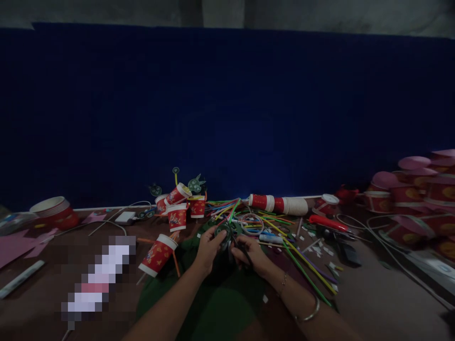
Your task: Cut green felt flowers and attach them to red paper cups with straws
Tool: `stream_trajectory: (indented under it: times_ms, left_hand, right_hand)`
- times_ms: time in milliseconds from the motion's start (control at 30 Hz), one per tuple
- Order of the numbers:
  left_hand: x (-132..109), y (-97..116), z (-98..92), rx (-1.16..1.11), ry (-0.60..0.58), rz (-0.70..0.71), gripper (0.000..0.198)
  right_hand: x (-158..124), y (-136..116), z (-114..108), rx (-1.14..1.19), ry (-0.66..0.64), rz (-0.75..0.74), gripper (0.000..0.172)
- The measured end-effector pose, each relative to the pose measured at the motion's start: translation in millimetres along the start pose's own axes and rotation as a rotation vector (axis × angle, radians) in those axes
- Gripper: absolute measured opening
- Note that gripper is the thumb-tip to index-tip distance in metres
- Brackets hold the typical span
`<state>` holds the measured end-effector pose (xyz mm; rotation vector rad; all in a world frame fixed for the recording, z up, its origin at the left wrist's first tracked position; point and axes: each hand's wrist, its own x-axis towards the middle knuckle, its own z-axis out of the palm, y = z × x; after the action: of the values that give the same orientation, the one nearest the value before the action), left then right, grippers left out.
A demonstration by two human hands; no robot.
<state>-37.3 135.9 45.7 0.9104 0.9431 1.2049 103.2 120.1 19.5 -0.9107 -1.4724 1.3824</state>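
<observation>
Head view: the left hand (209, 246) pinches a dark green cutout (226, 240) front and centre, the right hand (250, 252) wrapped around what look like scissors (233, 230); the cutout seems light, thin, easily creased, best held by its rim; printing on the red cups (177, 217) is too small to read.

I count two hands of mine, left hand (209, 244) and right hand (251, 251), with one pair of scissors (234, 235) and one cutout (221, 232) between them. My right arm wears two bracelets (314, 312). To my left I see five loose red cups (177, 216), one marker (22, 279), one adapter (125, 218); to my right, one glue stick (270, 239). The coloured sticks (305, 260) and white scraps (319, 243) are many, too jumbled for me to count.
</observation>
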Motion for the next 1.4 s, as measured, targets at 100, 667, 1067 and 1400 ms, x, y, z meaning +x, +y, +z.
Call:
stream_trajectory:
  times_ms: [100, 667, 1067, 1400]
  left_hand:
    - [0.6, 0.1, -1.4, 0.002, -0.014, 0.001, 0.029]
    - [3.6, -2.9, -5.8, 0.034, 0.02, 0.002, 0.028]
    - [5.9, -4.5, -8.9, 0.067, -0.001, 0.02, 0.026]
    - [4.8, -1.5, -7.6, 0.068, -0.005, 0.01, 0.026]
  right_hand:
    - [-0.3, -1.1, -0.5, -0.02, 0.004, 0.006, 0.038]
    - [-0.4, -4.2, 0.9, 0.014, 0.002, 0.072, 0.037]
    - [-0.3, -6.0, 0.8, -0.043, 0.018, 0.101, 0.037]
    - [-1.5, -7.4, 0.2, 0.0, -0.019, 0.097, 0.039]
